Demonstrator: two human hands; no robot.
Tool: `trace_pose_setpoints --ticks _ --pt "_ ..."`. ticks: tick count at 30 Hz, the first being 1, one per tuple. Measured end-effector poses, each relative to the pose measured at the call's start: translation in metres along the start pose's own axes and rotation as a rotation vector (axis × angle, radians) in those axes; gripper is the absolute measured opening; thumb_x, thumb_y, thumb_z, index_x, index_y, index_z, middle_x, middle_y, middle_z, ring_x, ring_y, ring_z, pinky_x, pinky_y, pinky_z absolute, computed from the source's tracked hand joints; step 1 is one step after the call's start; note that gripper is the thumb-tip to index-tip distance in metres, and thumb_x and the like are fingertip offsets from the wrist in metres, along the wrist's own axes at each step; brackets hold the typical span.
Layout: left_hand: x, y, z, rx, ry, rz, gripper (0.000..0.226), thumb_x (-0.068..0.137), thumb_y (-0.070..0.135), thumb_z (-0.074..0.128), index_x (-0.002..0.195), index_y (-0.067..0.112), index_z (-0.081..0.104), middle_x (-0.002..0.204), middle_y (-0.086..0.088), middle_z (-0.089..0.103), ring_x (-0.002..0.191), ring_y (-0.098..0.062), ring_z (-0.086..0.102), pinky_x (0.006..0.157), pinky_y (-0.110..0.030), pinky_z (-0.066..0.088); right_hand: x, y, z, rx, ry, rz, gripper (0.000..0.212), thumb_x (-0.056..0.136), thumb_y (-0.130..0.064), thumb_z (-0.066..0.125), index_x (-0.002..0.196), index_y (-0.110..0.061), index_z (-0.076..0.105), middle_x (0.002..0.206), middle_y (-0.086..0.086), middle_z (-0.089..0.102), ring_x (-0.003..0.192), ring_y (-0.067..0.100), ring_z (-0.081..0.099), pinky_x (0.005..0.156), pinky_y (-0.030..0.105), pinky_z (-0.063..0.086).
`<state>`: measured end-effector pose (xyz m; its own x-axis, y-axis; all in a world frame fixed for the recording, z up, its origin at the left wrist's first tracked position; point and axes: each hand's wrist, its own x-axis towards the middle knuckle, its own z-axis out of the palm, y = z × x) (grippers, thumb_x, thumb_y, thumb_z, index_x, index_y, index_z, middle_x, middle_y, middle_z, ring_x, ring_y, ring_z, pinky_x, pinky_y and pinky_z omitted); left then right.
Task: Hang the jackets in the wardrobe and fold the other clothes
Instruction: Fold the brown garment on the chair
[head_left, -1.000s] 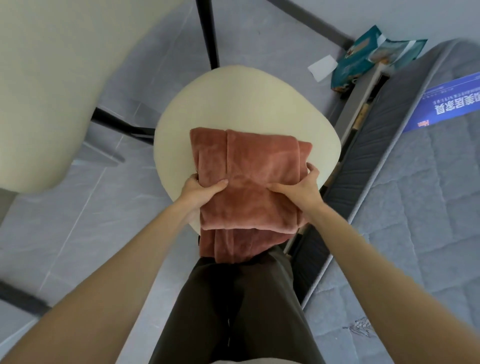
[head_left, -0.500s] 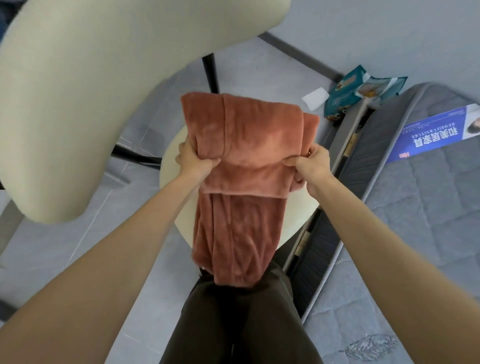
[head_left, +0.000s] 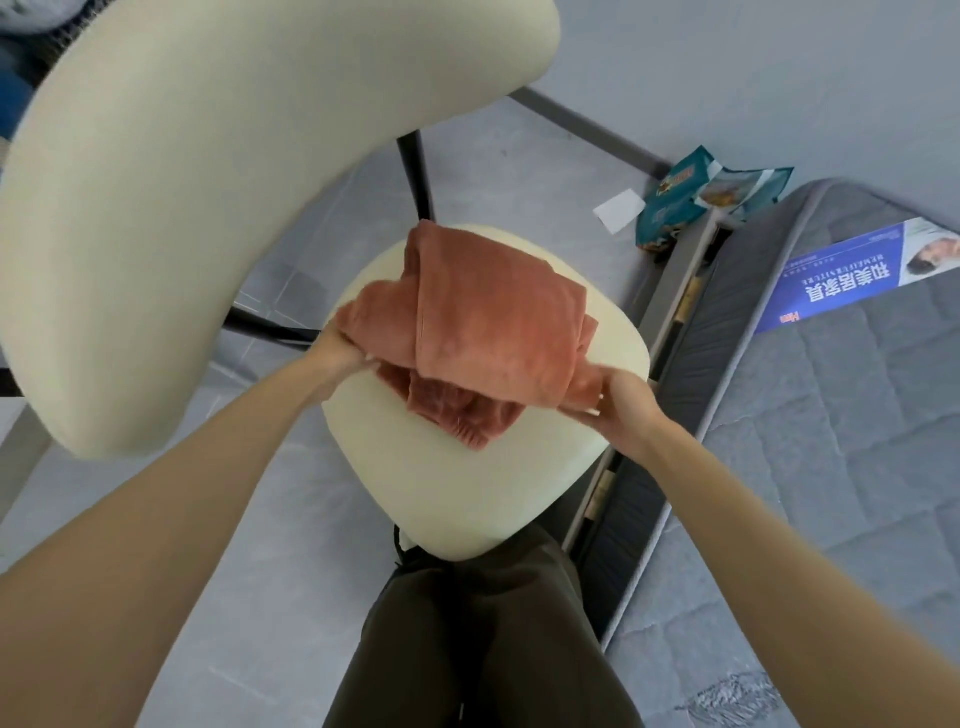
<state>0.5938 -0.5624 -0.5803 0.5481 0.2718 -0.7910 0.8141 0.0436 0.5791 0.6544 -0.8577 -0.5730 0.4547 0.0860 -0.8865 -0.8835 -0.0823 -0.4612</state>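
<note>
A folded pink fleece garment (head_left: 483, 322) lies on the cream seat (head_left: 467, 488) of a chair. Its lower layers stick out loosely toward me under the top fold. My left hand (head_left: 340, 345) grips the garment's left edge. My right hand (head_left: 621, 402) pinches its right corner from below. Both arms reach forward over my dark trousers (head_left: 483, 639).
The chair's cream backrest (head_left: 182, 197) curves across the upper left, close to my left arm. A grey mattress (head_left: 831, 441) with a blue label (head_left: 857, 270) lies on the right. A teal packet (head_left: 696, 202) and a white paper (head_left: 621, 210) sit on the grey floor beyond.
The garment was lifted off the seat and hung down in front of me. It now lies folded over on the seat, farther from me, with both hands lower at its sides.
</note>
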Motion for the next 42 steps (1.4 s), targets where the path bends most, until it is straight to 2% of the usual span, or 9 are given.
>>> trace_pose_setpoints --ticks 4,8,14,17,19,23,28,35,42 --pt "-0.004 -0.009 -0.026 -0.464 -0.183 -0.318 0.047 0.092 0.052 0.050 0.129 0.023 0.049 0.127 -0.009 0.055 0.109 -0.028 0.060 0.082 -0.049 0.053 -0.001 0.017 0.013 -0.062 0.057 0.099 0.034 0.091 -0.039 0.056 0.116 -0.015 0.052 0.123 0.003 0.054 0.099 0.019 0.056 0.082 0.047 0.055" --pt "0.005 0.007 -0.012 -0.108 -0.264 -0.293 0.082 0.057 0.086 0.059 0.117 0.031 0.050 0.118 0.003 0.058 0.102 -0.015 0.061 0.088 -0.037 0.047 0.002 0.011 0.036 -0.133 0.093 0.059 0.093 0.067 -0.072 0.068 0.140 -0.029 0.029 0.108 -0.010 0.051 0.083 0.007 0.050 0.066 0.029 0.044" --pt "0.016 0.022 0.026 0.127 -0.135 -0.171 0.092 0.041 0.063 0.086 0.118 0.022 0.056 0.103 0.004 0.067 0.093 -0.016 0.065 0.070 -0.028 0.050 0.005 0.002 0.047 -0.156 0.115 0.030 0.049 0.064 -0.034 0.087 0.100 -0.021 0.057 0.098 -0.005 0.066 0.080 0.011 0.061 0.045 0.023 0.048" --pt "0.018 0.019 0.024 0.078 -0.133 -0.039 0.087 0.051 0.060 0.084 0.125 0.027 0.054 0.103 0.012 0.066 0.093 -0.009 0.066 0.069 -0.023 0.050 -0.002 0.002 0.044 -0.054 0.097 -0.052 0.055 0.065 -0.028 0.087 0.109 -0.024 0.055 0.097 -0.005 0.068 0.076 0.013 0.066 0.041 0.027 0.051" --pt "0.021 0.021 0.022 0.107 -0.106 0.068 0.074 0.065 0.059 0.077 0.128 0.031 0.052 0.105 0.019 0.063 0.099 -0.006 0.063 0.075 -0.021 0.049 -0.004 0.007 0.047 -0.076 0.106 -0.057 0.070 0.068 -0.027 0.085 0.123 -0.018 0.043 0.112 0.002 0.063 0.077 0.016 0.066 0.046 0.027 0.054" --pt "0.031 0.019 0.041 0.587 0.294 0.323 0.066 0.090 0.047 0.055 0.147 0.026 0.029 0.145 -0.003 0.040 0.134 -0.028 0.037 0.109 -0.050 0.030 0.003 0.023 0.067 -0.292 0.343 -0.170 0.102 0.075 -0.031 0.077 0.148 -0.028 0.005 0.148 0.008 0.029 0.130 0.032 0.036 0.105 0.051 0.037" --pt "0.028 0.022 0.075 0.965 0.437 0.778 0.052 0.101 0.038 0.030 0.150 0.039 0.014 0.160 0.002 0.006 0.146 -0.031 0.003 0.113 -0.059 0.008 0.011 0.031 0.092 -0.778 0.477 -0.738 0.070 0.091 -0.025 0.047 0.147 -0.048 0.013 0.161 -0.004 -0.001 0.146 0.031 -0.001 0.116 0.052 0.004" --pt "0.096 0.012 0.060 0.836 0.224 0.542 0.051 0.097 0.056 0.023 0.146 0.052 0.006 0.161 0.008 -0.004 0.145 -0.024 0.020 0.110 -0.054 0.029 0.070 0.046 0.095 -0.833 0.335 -0.602 0.055 0.094 -0.060 0.029 0.139 -0.065 -0.003 0.157 -0.006 -0.027 0.141 0.034 -0.029 0.114 0.055 -0.005" --pt "0.100 0.005 0.049 0.584 0.198 0.410 0.064 0.081 0.079 0.032 0.137 0.066 0.005 0.142 -0.002 0.044 0.125 -0.026 0.047 0.098 -0.042 0.038 0.070 0.049 0.087 -0.553 0.391 -0.510 0.085 0.076 -0.074 0.054 0.140 -0.062 -0.001 0.158 -0.006 -0.018 0.144 0.030 0.005 0.114 0.055 0.022"
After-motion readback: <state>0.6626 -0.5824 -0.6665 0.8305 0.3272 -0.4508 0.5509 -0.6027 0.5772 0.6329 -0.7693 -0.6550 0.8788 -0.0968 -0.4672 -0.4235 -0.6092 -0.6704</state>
